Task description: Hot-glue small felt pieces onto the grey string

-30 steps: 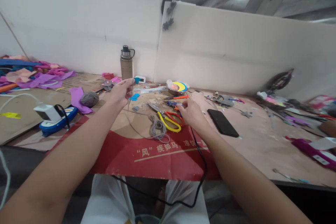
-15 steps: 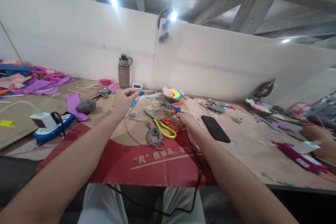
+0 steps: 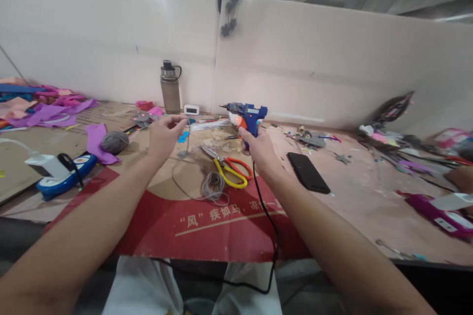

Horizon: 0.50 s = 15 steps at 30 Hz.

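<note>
My right hand [image 3: 260,150] is wrapped round the handle of a blue hot glue gun [image 3: 248,117], raised upright with its nozzle facing left. From its grip a black cord [image 3: 266,206] runs down over the table edge. The fingers of my left hand [image 3: 167,135] are pinched together on a thin grey yarn [image 3: 188,139]. That yarn hangs to a small grey piece [image 3: 182,154] on the cardboard and continues to a loose coil [image 3: 213,186]. Beside the coil lie scissors [image 3: 231,170] with one yellow and one orange handle, blades pointing up-left.
A black phone [image 3: 308,172] lies right of my right hand. Behind stand a bottle [image 3: 170,89] and a small white clock [image 3: 191,110]. On the left are a grey yarn ball [image 3: 114,142] and a blue power strip [image 3: 68,177]. Another person's hand [image 3: 461,177] shows at far right.
My right hand has lifted the glue gun from low over the table to upright. My left hand still pinches the yarn. The camera view has tipped down a little.
</note>
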Each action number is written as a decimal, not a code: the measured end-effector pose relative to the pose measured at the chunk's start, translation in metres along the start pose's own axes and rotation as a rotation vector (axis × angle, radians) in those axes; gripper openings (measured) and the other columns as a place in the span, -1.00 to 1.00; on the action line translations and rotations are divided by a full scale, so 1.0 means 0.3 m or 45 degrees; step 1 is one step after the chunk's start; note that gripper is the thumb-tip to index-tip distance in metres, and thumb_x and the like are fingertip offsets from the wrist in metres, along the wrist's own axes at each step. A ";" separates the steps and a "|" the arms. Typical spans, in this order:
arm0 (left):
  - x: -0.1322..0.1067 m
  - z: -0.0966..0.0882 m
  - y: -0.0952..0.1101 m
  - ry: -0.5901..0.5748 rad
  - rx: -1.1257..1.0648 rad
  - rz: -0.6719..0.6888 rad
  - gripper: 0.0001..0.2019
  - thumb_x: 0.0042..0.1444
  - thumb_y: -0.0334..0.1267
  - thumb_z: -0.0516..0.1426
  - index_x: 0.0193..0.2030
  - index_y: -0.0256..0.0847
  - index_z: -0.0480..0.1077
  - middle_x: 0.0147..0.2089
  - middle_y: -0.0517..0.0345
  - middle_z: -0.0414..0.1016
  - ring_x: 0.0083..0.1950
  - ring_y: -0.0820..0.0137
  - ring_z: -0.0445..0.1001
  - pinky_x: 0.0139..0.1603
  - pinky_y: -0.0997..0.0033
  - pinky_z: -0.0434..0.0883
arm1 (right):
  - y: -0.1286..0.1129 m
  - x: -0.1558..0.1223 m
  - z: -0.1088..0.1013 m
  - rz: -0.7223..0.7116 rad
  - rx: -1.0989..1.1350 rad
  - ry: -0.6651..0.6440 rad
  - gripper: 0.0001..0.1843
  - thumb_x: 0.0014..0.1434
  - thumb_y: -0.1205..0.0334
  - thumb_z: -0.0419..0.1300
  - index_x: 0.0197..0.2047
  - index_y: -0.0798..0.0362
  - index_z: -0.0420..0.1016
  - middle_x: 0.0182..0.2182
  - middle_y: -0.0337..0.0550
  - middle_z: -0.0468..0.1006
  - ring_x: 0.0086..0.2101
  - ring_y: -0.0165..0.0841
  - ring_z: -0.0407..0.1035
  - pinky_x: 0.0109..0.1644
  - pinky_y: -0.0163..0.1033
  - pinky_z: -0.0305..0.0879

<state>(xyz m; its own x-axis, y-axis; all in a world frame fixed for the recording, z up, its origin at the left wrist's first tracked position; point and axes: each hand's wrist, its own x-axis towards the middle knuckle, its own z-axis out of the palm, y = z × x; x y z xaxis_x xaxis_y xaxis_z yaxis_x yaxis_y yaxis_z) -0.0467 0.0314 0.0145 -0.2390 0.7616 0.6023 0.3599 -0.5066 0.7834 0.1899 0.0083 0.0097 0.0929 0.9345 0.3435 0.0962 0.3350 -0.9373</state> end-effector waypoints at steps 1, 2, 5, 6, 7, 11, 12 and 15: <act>0.004 0.002 -0.005 0.002 -0.090 -0.089 -0.83 0.00 -0.19 0.20 -0.35 -0.26 0.50 -0.56 0.24 0.35 -0.56 0.54 0.25 -0.54 0.52 0.19 | -0.002 -0.002 0.002 -0.013 0.015 -0.010 -0.69 0.05 -0.03 0.19 -0.25 -0.01 0.30 -0.55 -0.38 0.29 -0.58 -0.49 0.16 -0.49 -0.34 0.16; 0.007 0.004 -0.009 0.001 -0.177 -0.166 -0.82 -0.02 -0.18 0.21 -0.35 -0.26 0.49 -0.57 0.26 0.33 -0.57 0.54 0.23 -0.55 0.53 0.17 | -0.001 -0.006 0.003 -0.029 0.027 -0.023 -0.68 0.05 -0.02 0.20 -0.23 0.00 0.32 -0.52 -0.36 0.32 -0.55 -0.49 0.20 -0.45 -0.34 0.20; 0.008 0.007 -0.016 -0.040 -0.350 -0.352 -0.81 -0.08 -0.18 0.25 -0.38 -0.26 0.47 -0.57 0.26 0.32 -0.59 0.57 0.21 -0.58 0.55 0.13 | 0.005 -0.032 0.001 -0.009 0.056 -0.104 -0.64 0.03 0.03 0.23 -0.14 0.02 0.34 -0.43 -0.30 0.42 -0.47 -0.47 0.29 -0.37 -0.32 0.27; 0.007 0.008 -0.016 -0.059 -0.384 -0.395 -0.81 -0.09 -0.18 0.26 -0.38 -0.26 0.47 -0.56 0.26 0.32 -0.59 0.58 0.20 -0.59 0.55 0.11 | 0.005 -0.042 -0.001 0.028 0.061 -0.127 -0.62 0.02 0.05 0.24 -0.12 0.03 0.34 -0.42 -0.29 0.44 -0.47 -0.47 0.29 -0.38 -0.32 0.27; 0.005 0.008 -0.017 -0.078 -0.408 -0.427 -0.80 -0.10 -0.18 0.27 -0.38 -0.27 0.48 -0.56 0.26 0.32 -0.59 0.59 0.19 -0.60 0.56 0.10 | 0.003 -0.051 -0.004 0.058 0.058 -0.132 -0.61 0.00 0.07 0.26 -0.12 0.03 0.34 -0.42 -0.29 0.44 -0.48 -0.47 0.28 -0.39 -0.32 0.27; 0.000 0.011 -0.012 -0.117 -0.439 -0.493 -0.82 -0.10 -0.20 0.28 -0.40 -0.28 0.48 -0.55 0.24 0.33 -0.59 0.60 0.18 -0.63 0.57 0.05 | -0.018 -0.075 -0.014 0.051 0.060 -0.056 -0.63 -0.01 0.09 0.28 -0.16 0.02 0.33 -0.45 -0.32 0.41 -0.53 -0.50 0.22 -0.44 -0.34 0.23; -0.002 0.013 -0.010 -0.124 -0.440 -0.507 -0.82 -0.10 -0.21 0.28 -0.41 -0.28 0.48 -0.55 0.24 0.33 -0.60 0.61 0.18 -0.64 0.57 0.04 | -0.023 -0.080 -0.013 0.053 0.095 -0.062 -0.66 0.03 0.07 0.25 -0.16 0.02 0.33 -0.45 -0.31 0.41 -0.53 -0.50 0.23 -0.45 -0.34 0.23; -0.010 0.021 -0.002 -0.163 -0.464 -0.548 -0.81 -0.12 -0.21 0.30 -0.42 -0.29 0.47 -0.57 0.26 0.31 -0.61 0.62 0.15 -0.65 0.57 0.00 | -0.032 -0.099 -0.005 0.078 0.195 -0.182 -0.73 0.13 0.05 0.15 -0.14 0.01 0.35 -0.47 -0.29 0.41 -0.54 -0.48 0.24 -0.50 -0.34 0.19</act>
<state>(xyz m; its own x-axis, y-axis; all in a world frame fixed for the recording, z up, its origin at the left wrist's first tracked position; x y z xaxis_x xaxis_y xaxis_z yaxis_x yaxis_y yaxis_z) -0.0406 0.0321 0.0112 -0.1761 0.9613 0.2119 -0.0853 -0.2294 0.9696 0.1876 -0.0229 0.0086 -0.0487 0.9575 0.2842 -0.0581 0.2814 -0.9578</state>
